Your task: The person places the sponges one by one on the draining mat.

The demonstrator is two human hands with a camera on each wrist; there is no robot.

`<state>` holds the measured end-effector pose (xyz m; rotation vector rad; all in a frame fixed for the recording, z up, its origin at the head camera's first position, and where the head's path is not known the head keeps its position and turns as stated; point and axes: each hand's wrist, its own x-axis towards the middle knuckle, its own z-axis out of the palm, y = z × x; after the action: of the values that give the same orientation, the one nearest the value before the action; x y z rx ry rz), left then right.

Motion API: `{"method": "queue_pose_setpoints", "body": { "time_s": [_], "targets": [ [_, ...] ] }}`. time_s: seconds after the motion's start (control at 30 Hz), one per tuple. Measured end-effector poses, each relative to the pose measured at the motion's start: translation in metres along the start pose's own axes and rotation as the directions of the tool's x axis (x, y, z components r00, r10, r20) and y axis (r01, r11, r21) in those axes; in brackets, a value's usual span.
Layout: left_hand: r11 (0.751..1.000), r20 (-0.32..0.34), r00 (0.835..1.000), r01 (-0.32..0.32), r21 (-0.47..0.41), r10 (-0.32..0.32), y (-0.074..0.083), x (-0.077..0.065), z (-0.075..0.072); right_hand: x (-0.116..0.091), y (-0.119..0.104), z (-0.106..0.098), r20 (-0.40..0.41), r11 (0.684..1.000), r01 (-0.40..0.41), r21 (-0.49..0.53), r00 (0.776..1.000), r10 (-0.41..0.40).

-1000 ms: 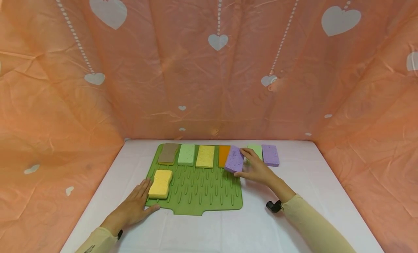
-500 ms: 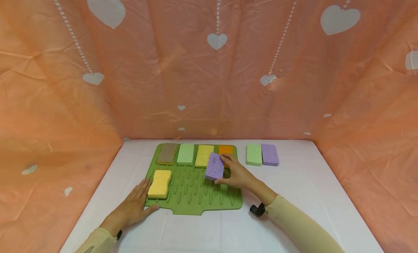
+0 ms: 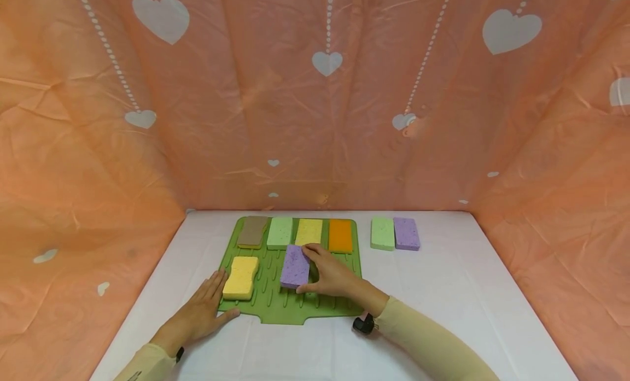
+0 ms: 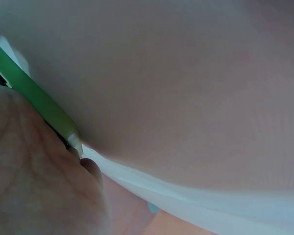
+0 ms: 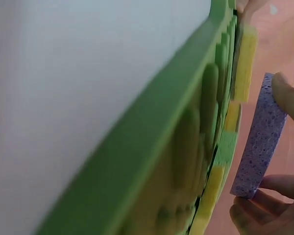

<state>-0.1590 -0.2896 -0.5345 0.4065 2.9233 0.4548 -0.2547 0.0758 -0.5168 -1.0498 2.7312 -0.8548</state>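
In the head view my right hand [image 3: 332,273] grips a purple sponge [image 3: 295,266] by its ends, thumb at the near end and fingers at the far one. The right wrist view shows this purple sponge [image 5: 260,137] held above the ribbed green mat [image 5: 152,93], apart from it. My left hand [image 3: 199,307] lies flat with straight fingers at the left edge of the green mat [image 3: 283,315], beside a yellow wavy-sided sponge [image 3: 241,278]. In the left wrist view, part of the left hand [image 4: 34,171] shows against the mat's edge [image 4: 36,95].
Along the mat's back edge lie a brown-topped sponge [image 3: 253,232], a light green sponge [image 3: 280,233], a yellow sponge [image 3: 309,230] and an orange sponge [image 3: 340,236]. Right of the mat, another green sponge [image 3: 382,233] and a purple one [image 3: 407,233] lie on the white table [image 3: 423,282].
My right hand has carried the purple sponge leftward and nearer, from beside the orange sponge to over the mat's middle. The orange sponge is uncovered. The left hand has stayed in place.
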Motion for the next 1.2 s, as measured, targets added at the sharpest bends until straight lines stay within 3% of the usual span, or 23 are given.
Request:
{"method": "queue_pose_setpoints", "body": {
  "time_s": [0.47,0.93,1.2],
  "targets": [
    [1.000,0.002,1.000,0.003,-0.016,-0.003,0.000,-0.001,-0.002,0.020,-0.031,0.026,0.076,0.999,0.012,-0.045,0.997,-0.008],
    [1.000,0.006,1.000,0.003,-0.004,-0.003,0.000,0.001,0.000,0.028,-0.041,0.039,0.087,0.992,0.052,-0.118,0.995,-0.042],
    [0.999,0.005,1.000,0.006,-0.049,-0.006,0.001,0.000,-0.001,0.031,-0.044,0.041,0.095,0.992,0.020,-0.122,0.995,-0.008]
  ]
}}
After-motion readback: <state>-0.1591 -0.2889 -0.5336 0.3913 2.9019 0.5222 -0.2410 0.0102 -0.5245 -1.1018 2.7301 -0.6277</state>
